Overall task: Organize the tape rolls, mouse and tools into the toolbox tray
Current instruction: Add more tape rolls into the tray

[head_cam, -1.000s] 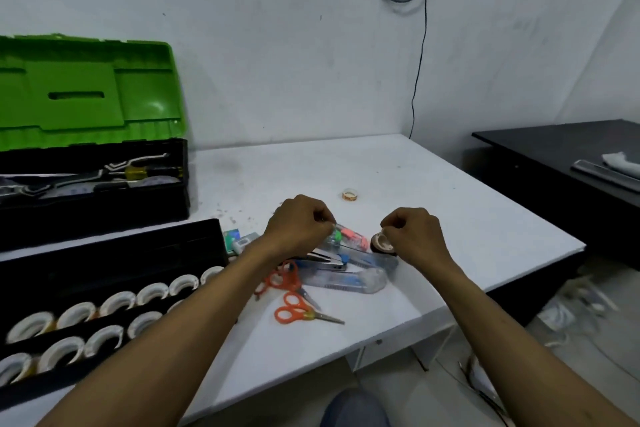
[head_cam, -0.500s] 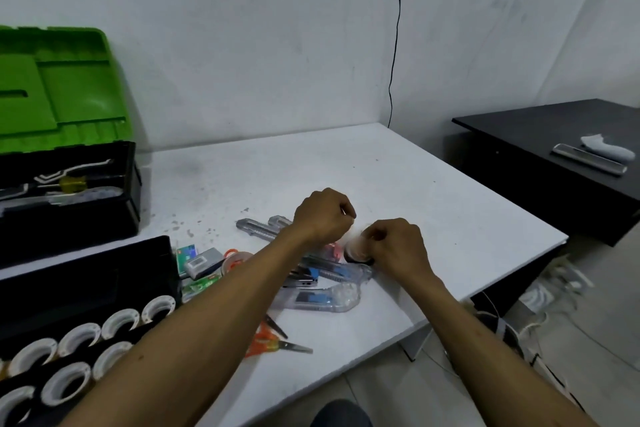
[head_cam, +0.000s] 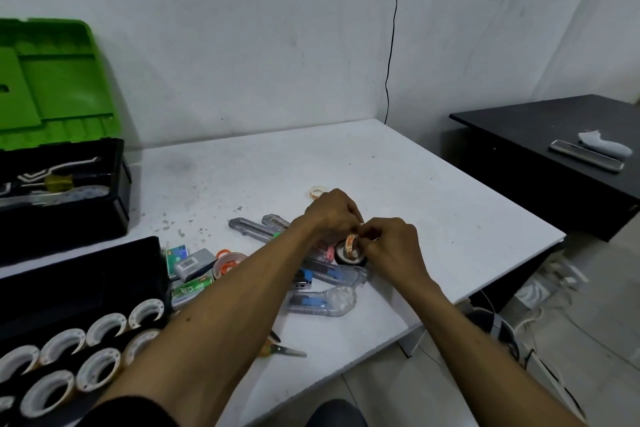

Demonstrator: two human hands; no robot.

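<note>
Both hands, apart a second ago, now meet above the knife pile near the middle of the white table (head_cam: 450, 218).

1. Left hand (head_cam: 332, 215): fingers curled, tips pinching the small printed tape roll (head_cam: 352, 243) from above.
2. Right hand (head_cam: 394, 246): thumb and fingers curled, pinching the same roll from its right side.
3. Small printed tape roll: on edge between the two hands, directly over a black tape roll (head_cam: 346, 258); whether the two touch cannot be told.
4. Second small roll (head_cam: 318, 192): flat on the table just behind the left hand.
5. Utility knives: grey knife (head_cam: 249, 229) left of the hands; clear knife (head_cam: 322, 302) under the forearms.
6. Scissors (head_cam: 284, 351): blade tip showing below the left forearm.
7. Toolbox tray (head_cam: 86, 274): near left of the table, white-cored tape rolls (head_cam: 100, 329) in two rows in its near part.
8. Toolbox (head_cam: 62, 211): behind the tray, green lid (head_cam: 59, 87) raised, tools inside.
</note>
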